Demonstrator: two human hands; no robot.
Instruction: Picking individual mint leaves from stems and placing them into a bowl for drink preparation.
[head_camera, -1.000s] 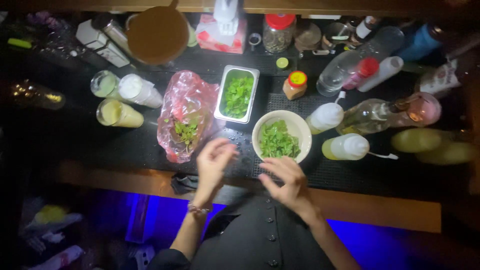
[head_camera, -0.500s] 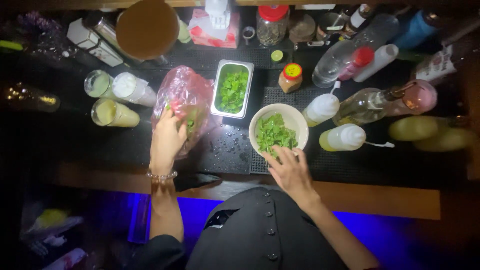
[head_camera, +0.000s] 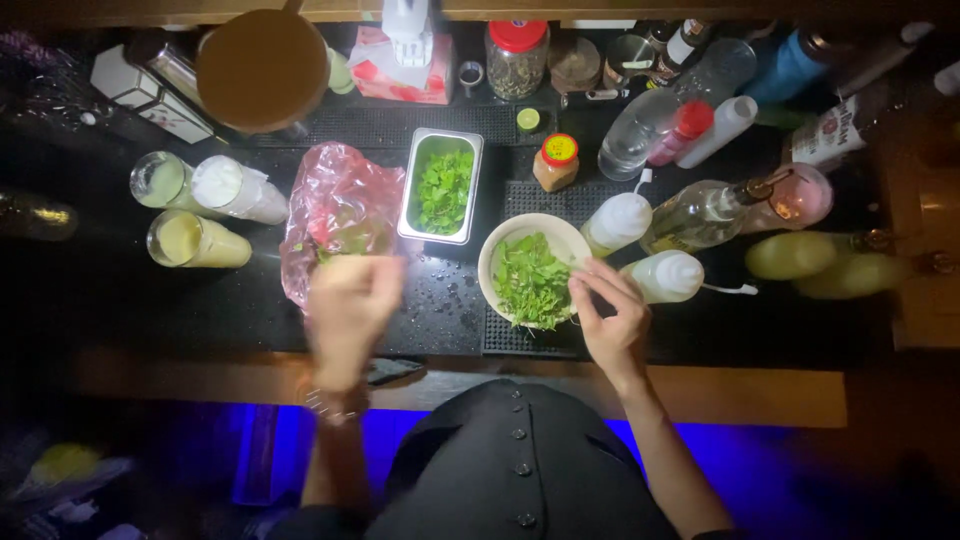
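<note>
Left hand (head_camera: 350, 300) withdrawn from pink bag (head_camera: 335, 215), right hand (head_camera: 610, 315) touching bowl (head_camera: 500, 250) rim

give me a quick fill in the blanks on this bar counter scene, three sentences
1. The white bowl under the right hand holds green ____.
2. The left hand is at the crumpled ____ plastic bag.
3. The glass jar at the back has a ____ lid.

Missing words: leaves; pink; red
</note>
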